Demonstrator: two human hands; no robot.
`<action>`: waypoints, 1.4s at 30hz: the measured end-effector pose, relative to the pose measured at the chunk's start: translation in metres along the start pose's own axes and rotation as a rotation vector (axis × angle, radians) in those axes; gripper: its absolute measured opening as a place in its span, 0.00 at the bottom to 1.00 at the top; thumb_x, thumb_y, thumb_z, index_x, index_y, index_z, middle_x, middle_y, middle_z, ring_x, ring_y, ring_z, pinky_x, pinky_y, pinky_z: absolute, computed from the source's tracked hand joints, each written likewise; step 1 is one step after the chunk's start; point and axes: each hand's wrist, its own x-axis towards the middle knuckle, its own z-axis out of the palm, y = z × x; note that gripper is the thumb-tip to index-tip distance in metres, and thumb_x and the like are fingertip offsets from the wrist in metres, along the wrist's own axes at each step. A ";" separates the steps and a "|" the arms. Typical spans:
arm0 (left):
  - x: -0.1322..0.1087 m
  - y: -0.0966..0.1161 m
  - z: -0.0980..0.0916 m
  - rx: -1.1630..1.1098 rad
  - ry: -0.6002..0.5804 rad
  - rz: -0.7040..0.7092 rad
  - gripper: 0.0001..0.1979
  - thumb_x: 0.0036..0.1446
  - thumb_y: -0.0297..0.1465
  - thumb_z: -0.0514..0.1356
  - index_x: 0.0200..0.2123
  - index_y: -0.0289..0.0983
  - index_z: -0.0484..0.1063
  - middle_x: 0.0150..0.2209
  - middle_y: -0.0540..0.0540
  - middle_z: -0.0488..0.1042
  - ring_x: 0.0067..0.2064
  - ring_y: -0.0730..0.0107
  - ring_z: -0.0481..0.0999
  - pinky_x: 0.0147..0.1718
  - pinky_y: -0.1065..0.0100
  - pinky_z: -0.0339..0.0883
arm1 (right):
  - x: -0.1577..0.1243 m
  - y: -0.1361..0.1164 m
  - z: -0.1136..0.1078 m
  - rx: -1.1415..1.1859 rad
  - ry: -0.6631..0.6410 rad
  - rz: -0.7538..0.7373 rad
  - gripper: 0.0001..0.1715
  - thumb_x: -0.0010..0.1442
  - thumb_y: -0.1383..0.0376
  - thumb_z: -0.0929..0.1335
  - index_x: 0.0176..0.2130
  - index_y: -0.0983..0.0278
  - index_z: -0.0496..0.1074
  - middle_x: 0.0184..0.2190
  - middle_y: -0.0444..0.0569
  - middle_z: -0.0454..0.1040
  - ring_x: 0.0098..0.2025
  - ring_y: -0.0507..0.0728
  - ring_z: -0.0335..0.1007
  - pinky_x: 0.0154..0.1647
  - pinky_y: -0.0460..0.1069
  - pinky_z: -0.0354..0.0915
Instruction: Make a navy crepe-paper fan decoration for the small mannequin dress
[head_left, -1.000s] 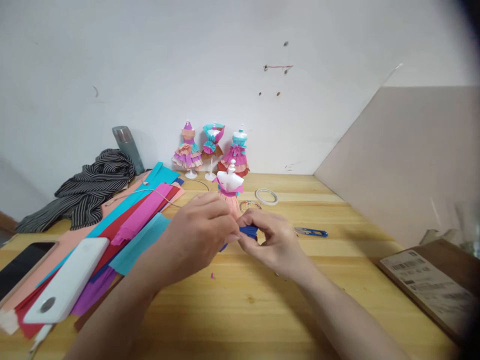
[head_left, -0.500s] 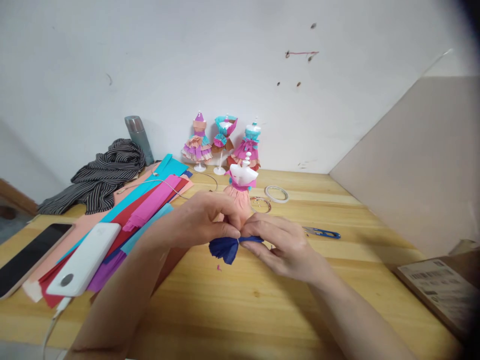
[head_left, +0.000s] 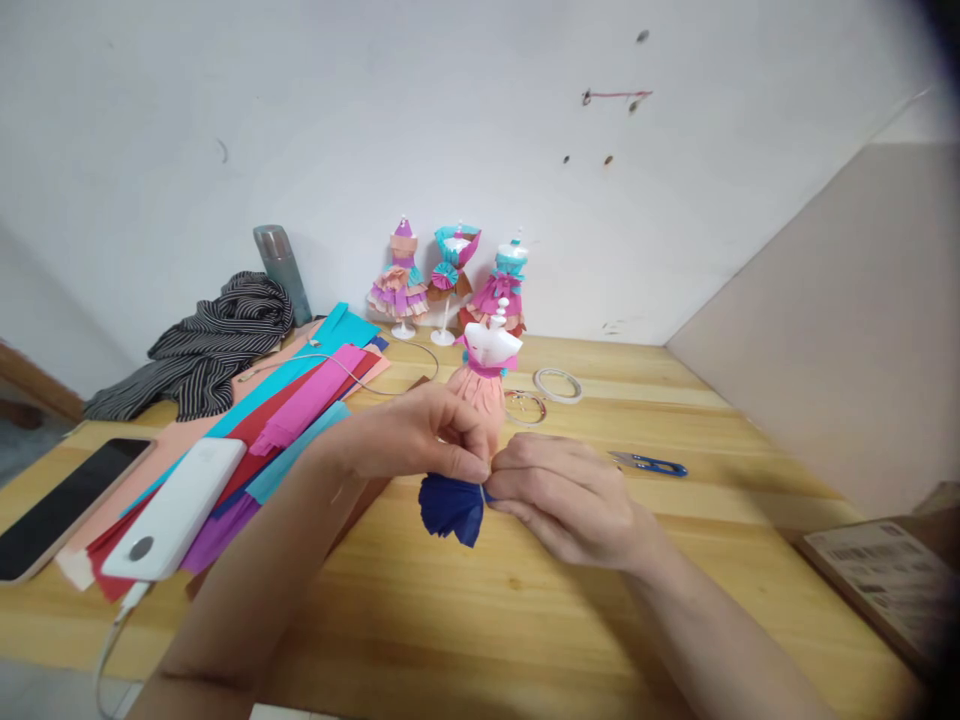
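My left hand (head_left: 416,437) and my right hand (head_left: 566,497) meet over the middle of the wooden table (head_left: 465,610). Both pinch a gathered piece of dark blue crepe paper (head_left: 451,508), which fans out downward below the fingertips. Just behind the hands stands a small white mannequin (head_left: 485,368) with a pink crepe skirt and a magenta band. My fingers are closed together at the gathered top of the blue paper.
Three dressed mini mannequins (head_left: 450,275) stand by the wall. Coloured crepe sheets (head_left: 300,410), a white power bank (head_left: 176,505), a phone (head_left: 60,505), striped cloth (head_left: 202,345) and a flask (head_left: 281,268) lie left. Blue snips (head_left: 649,464), tape rings (head_left: 556,384) and a cardboard package (head_left: 885,575) lie right.
The blue paper, earlier almost hidden between my fingers, now hangs out below them as a fan. My hands have closed nearer each other, and the view has shifted slightly.
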 end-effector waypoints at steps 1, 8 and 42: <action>0.002 -0.002 -0.001 -0.034 -0.013 -0.011 0.06 0.47 0.25 0.64 0.20 0.33 0.72 0.23 0.53 0.67 0.26 0.79 0.63 0.26 0.76 0.58 | 0.000 0.000 0.000 0.008 0.007 -0.011 0.09 0.65 0.74 0.62 0.38 0.66 0.71 0.27 0.51 0.73 0.28 0.54 0.68 0.28 0.48 0.65; 0.010 -0.011 -0.003 -0.219 -0.049 -0.074 0.08 0.43 0.28 0.69 0.18 0.32 0.74 0.20 0.53 0.67 0.22 0.81 0.60 0.21 0.75 0.54 | 0.001 0.002 0.000 0.053 0.020 -0.035 0.12 0.67 0.73 0.60 0.37 0.66 0.71 0.27 0.52 0.73 0.29 0.54 0.68 0.28 0.49 0.65; 0.023 -0.028 0.023 -0.565 -0.014 -0.192 0.19 0.38 0.33 0.72 0.19 0.34 0.64 0.16 0.55 0.59 0.19 0.81 0.57 0.17 0.75 0.46 | -0.003 -0.005 0.009 -0.144 0.379 -0.054 0.12 0.60 0.76 0.65 0.40 0.64 0.74 0.28 0.53 0.78 0.25 0.54 0.73 0.24 0.49 0.68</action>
